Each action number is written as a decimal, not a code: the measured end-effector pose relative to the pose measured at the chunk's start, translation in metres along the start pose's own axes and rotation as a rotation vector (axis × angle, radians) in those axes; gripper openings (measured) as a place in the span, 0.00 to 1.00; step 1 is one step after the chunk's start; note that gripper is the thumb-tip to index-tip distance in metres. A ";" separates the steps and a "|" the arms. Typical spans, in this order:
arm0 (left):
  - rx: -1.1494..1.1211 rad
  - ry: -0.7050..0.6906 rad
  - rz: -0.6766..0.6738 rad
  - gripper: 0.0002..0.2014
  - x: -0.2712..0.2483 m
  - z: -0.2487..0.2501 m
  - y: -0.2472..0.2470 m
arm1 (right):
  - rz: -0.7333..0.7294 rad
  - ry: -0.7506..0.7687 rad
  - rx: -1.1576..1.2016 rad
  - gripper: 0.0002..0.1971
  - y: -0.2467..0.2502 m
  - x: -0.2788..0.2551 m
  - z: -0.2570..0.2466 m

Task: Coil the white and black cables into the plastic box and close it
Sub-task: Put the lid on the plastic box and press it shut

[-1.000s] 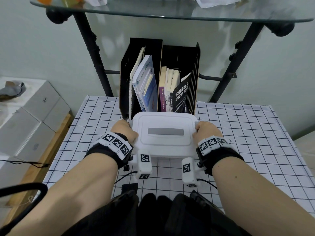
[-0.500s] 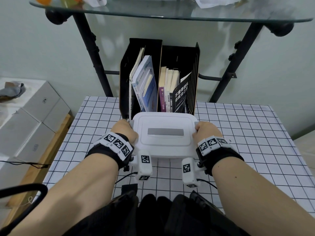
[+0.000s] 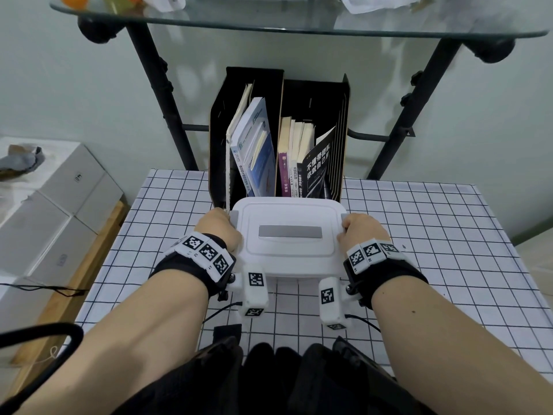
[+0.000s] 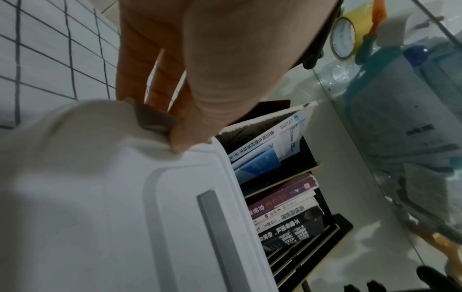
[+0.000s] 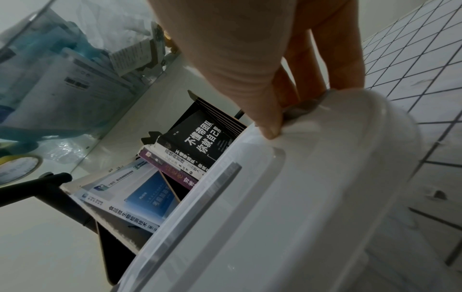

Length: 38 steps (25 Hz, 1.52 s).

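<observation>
Nothing moved: plastic box gripped between hands.

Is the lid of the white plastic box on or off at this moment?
On. The lid covers the plastic box; left hand and right hand grip its grey side latches. Whether they are locked, cannot tell.

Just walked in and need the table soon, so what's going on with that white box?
A person is closing a white plastic box on the grid-patterned table, just in front of a black book rack. The lid is already on. The left hand and right hand each hold a grey side latch, one at each end, the left one under the thumb and the right one likewise. No cables show outside the box; whether the latches have snapped shut is unclear.
</observation>
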<state>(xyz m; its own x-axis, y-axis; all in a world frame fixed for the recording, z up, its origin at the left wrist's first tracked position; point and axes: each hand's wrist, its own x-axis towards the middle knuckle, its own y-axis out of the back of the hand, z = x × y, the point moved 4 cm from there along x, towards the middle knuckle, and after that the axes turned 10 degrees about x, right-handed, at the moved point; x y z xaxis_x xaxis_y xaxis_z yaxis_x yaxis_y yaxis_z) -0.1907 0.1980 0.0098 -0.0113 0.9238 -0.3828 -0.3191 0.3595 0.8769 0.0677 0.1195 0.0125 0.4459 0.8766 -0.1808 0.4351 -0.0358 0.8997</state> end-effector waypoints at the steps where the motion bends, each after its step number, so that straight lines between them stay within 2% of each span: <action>1: 0.004 0.001 0.000 0.21 -0.001 0.000 0.001 | 0.002 0.004 0.000 0.09 0.001 -0.001 -0.001; 11: -0.001 0.004 -0.008 0.22 -0.003 0.002 0.001 | -0.004 -0.008 0.013 0.08 0.001 -0.002 -0.001; 26: -0.017 0.011 0.010 0.21 -0.005 0.000 0.001 | -0.026 -0.034 0.103 0.11 0.008 -0.011 -0.002; 31: -0.010 -0.021 0.016 0.21 -0.007 0.000 0.001 | -0.042 -0.005 0.063 0.09 0.010 -0.012 -0.004; 38: 0.006 -0.026 0.015 0.20 -0.010 0.000 0.005 | -0.050 -0.012 0.084 0.11 0.012 -0.016 -0.003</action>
<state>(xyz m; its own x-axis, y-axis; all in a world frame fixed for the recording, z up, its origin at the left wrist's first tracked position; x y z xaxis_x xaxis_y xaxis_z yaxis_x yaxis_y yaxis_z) -0.1921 0.1902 0.0180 0.0085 0.9321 -0.3622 -0.3138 0.3464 0.8841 0.0637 0.1068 0.0272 0.4314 0.8723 -0.2302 0.5209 -0.0325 0.8530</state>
